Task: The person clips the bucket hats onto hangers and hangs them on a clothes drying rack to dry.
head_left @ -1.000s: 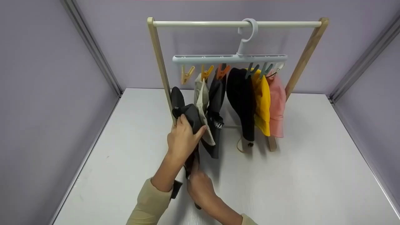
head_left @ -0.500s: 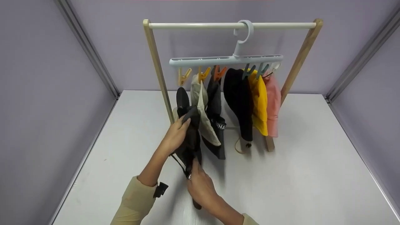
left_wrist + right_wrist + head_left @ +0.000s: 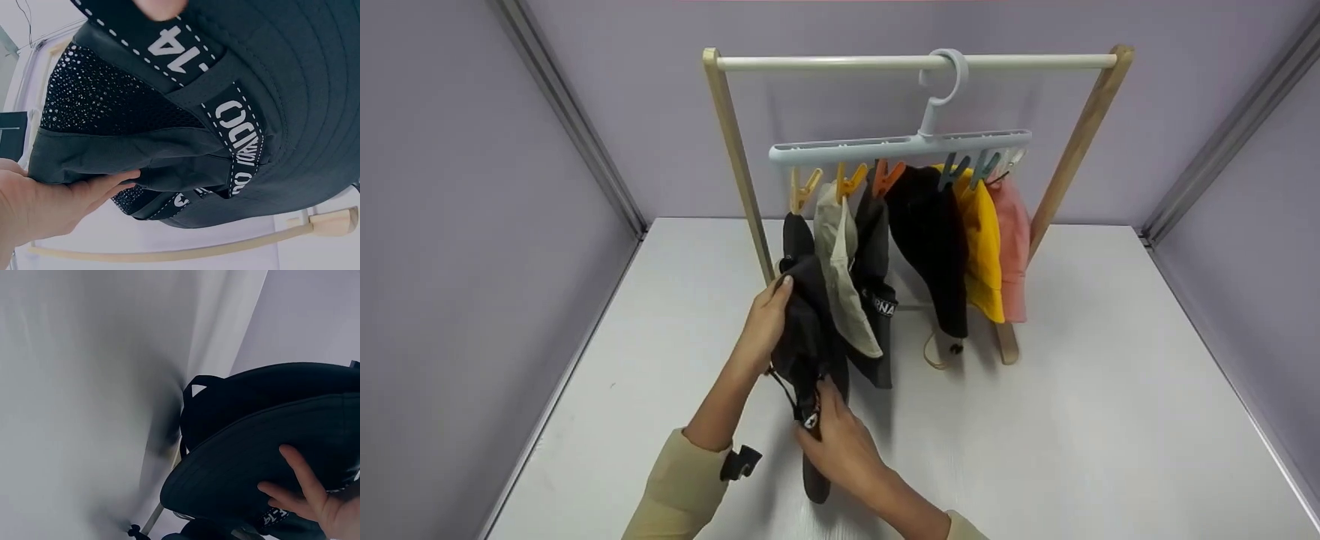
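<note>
A dark bucket hat hangs between both hands at the left of the rack, its upper brim edge right at the tip of the pale yellow clip. The left wrist view shows its mesh panel and white-lettered band. My left hand grips the folded crown, fingers partly hidden beneath the cloth. Lower down, my right hand holds the hat near its band, thumb on one side. In the right wrist view, right-hand fingers spread across the brim.
A grey-blue clip hanger hangs from a white-barred wooden rack. Close on the right are a beige hat, a dark lettered hat, then black, yellow and pink hats.
My left hand has shifted left and down along the crown. The hat's top edge has come under the pale yellow clip, and the hanger's left end sits slightly lower.
</note>
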`<state>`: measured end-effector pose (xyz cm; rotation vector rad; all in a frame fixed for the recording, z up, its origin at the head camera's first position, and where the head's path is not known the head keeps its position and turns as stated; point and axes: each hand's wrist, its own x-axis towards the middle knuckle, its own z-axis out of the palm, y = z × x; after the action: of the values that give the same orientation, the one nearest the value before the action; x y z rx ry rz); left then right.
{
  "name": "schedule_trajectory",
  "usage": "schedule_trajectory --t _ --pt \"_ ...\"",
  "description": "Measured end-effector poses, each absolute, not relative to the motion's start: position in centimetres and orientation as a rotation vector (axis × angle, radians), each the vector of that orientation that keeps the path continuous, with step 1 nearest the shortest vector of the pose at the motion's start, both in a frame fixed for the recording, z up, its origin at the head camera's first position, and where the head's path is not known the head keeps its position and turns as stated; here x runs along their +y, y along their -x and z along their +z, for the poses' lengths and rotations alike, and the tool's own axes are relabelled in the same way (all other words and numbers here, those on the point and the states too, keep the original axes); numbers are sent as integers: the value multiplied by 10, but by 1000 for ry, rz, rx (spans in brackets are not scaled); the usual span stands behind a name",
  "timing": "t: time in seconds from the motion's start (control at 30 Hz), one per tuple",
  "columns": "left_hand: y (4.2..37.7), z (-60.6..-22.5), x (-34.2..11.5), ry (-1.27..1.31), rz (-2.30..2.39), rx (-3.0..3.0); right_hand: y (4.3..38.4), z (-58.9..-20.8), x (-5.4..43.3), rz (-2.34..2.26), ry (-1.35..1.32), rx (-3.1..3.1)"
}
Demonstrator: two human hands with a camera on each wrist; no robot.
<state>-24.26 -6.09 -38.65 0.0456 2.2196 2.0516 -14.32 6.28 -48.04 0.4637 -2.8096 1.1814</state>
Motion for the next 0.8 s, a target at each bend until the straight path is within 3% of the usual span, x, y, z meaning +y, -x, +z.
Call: schedule_trajectory --t 0.47,0.8 --pt "247 -385 -70 -4 2138 2173 146 -453 76 1334 -458 -2946" --pt "249 -382 -74 26 2139 2213 153 -385 96 1327 -806 -2888"
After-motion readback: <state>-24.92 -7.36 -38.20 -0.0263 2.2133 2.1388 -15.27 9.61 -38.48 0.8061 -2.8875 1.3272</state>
